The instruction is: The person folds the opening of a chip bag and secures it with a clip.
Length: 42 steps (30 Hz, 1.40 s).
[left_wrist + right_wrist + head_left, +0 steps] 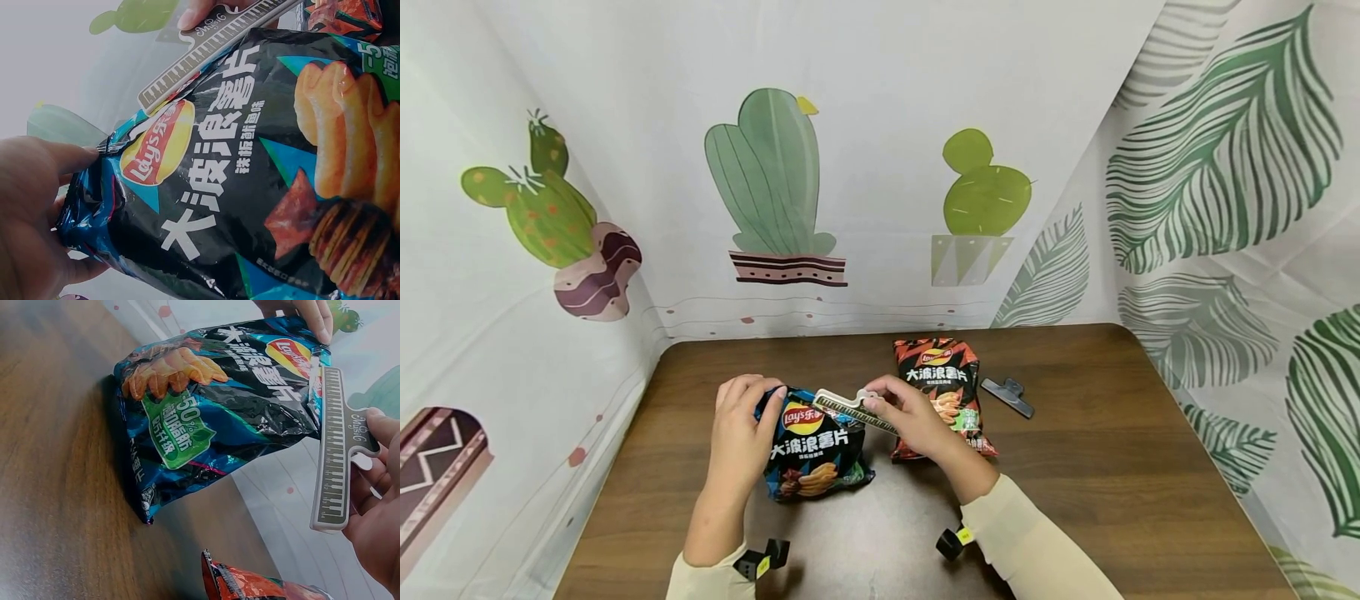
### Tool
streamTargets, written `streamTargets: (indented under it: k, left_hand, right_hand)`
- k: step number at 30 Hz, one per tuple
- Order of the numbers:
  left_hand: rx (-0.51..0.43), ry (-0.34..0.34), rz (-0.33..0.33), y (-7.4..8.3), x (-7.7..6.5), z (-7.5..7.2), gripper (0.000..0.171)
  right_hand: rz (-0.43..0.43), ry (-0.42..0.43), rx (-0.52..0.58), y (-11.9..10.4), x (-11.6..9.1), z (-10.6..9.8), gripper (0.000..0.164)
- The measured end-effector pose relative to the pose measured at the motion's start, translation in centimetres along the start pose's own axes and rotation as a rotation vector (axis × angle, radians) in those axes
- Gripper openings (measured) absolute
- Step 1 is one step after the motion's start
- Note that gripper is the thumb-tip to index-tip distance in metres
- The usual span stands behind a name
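A blue and black bag of potato chips [816, 450] stands tilted at the table's middle left. My left hand [743, 421] grips its upper left corner, thumb in front and fingers behind, as the left wrist view shows. In my right hand [910, 412] is a bag clip [332, 450] printed with piano keys and the word "Music". The thumb and fingers pinch the clip's handles. Its long bar lies along the bag's top edge in the right wrist view, reaching well past the bag's corner.
Behind my right hand, a red and black chip bag [936, 367] lies on the brown wooden table [1090, 467]. A dark, shiny clip [1007, 397] rests to the right of that bag. A white cloth printed with cacti and leaves [887, 167] hangs behind the table.
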<state>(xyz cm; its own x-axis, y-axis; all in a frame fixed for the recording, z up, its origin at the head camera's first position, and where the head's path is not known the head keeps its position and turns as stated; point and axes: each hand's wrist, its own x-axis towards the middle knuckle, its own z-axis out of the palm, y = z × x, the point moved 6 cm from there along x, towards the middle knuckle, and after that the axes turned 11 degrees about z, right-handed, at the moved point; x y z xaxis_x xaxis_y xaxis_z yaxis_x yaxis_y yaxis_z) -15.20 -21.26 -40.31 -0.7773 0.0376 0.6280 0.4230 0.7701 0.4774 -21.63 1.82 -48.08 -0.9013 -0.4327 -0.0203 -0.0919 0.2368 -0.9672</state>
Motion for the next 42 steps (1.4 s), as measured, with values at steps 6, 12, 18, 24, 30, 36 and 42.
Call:
streamTargets:
  k: [6, 12, 18, 24, 30, 36, 42]
  left_hand:
    - [-0.010, 0.004, -0.010, 0.0, 0.0, 0.0, 0.010]
    - [-0.012, -0.008, -0.023, 0.0, 0.0, 0.1, 0.012]
    - [-0.009, -0.022, -0.029, 0.1, 0.0, 0.2, 0.012]
    - [-0.010, -0.025, -0.018, 0.2, 0.0, 0.2, 0.013]
    - [-0.006, -0.027, -0.016, 0.3, -0.1, 0.1, 0.013]
    - [0.000, -0.022, -0.019, 0.3, -0.1, 0.0, 0.013]
    - [0.004, -0.021, -0.016, 0.4, -0.1, -0.1, 0.014]
  right_hand:
    - [-0.017, 0.027, -0.002, -0.1, -0.1, 0.1, 0.017]
    - [-0.029, 0.036, 0.006, -0.6, -0.1, 0.3, 0.015]
    - [-0.035, 0.057, 0.000, -1.1, 0.0, 0.4, 0.014]
    - [-0.037, 0.058, -0.008, -0.9, 0.3, 0.6, 0.013]
    - [-0.046, 0.051, -0.028, -1.1, 0.3, 0.8, 0.012]
    - [-0.039, 0.042, -0.034, -2.2, -0.1, 0.8, 0.014]
    - [-0.016, 0.044, -0.041, -4.3, -0.8, 0.8, 0.014]
